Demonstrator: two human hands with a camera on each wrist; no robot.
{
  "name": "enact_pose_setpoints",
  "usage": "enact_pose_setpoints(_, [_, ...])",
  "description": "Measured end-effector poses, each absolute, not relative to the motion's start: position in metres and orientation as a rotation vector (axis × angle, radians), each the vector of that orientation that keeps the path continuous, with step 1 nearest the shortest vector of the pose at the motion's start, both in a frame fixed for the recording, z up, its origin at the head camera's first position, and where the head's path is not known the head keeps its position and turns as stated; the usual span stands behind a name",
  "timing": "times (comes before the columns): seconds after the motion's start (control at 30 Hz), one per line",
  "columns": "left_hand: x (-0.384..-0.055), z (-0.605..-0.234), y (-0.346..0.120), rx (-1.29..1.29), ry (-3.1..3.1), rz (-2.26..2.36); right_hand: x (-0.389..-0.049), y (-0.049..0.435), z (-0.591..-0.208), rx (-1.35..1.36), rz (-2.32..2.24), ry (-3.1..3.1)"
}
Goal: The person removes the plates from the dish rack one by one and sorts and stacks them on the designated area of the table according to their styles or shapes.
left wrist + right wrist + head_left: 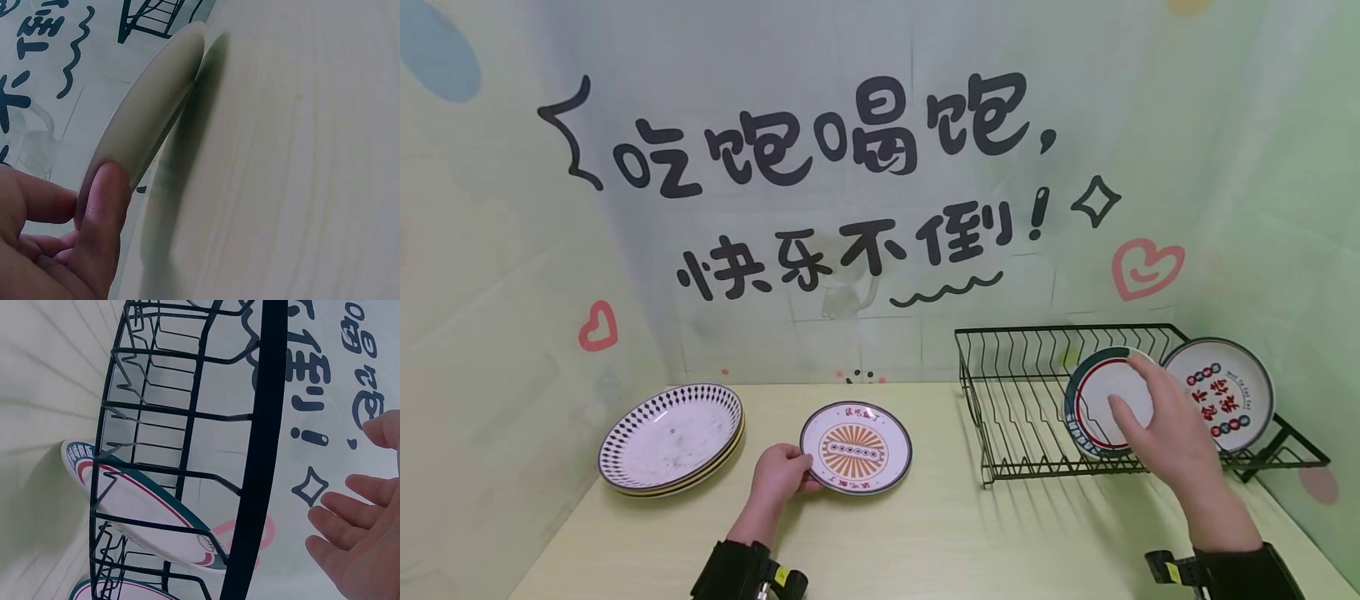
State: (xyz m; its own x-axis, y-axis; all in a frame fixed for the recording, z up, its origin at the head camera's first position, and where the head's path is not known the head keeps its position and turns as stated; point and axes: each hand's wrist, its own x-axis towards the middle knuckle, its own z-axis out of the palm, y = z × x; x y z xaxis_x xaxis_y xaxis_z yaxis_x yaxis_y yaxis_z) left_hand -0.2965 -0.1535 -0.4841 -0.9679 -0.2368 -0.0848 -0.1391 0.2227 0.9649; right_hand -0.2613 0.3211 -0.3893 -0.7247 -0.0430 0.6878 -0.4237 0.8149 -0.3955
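My left hand [781, 473] pinches the left rim of a white plate [854, 448] with an orange sunburst and a dark edge. In the left wrist view the plate [147, 103] is tilted above the tabletop, its underside and shadow showing. At the right, my right hand [1176, 425] is held with fingers spread in front of a black wire dish rack [1011, 400]. Standing in the rack are a plate with a green and red rim [1084, 396] and a plate with red characters [1228, 392]. The right wrist view has the right hand [362, 519] holding nothing, apart from the rack.
A stack of oval plates [673, 437] with a black patterned rim sits at the left of the pale wooden table [925, 550]. Behind stands a wall covering [865, 342] with large black characters. The rack's black front bar [265, 425] crosses the right wrist view.
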Motion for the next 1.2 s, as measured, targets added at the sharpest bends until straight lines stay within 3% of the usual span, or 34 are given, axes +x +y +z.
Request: enact_pose_setpoints(1.2, [-0.285, -0.467, -0.165, 0.374, -2.58, -1.729, -0.288, 0.356, -0.37, 0.139, 0.656, -2.563])
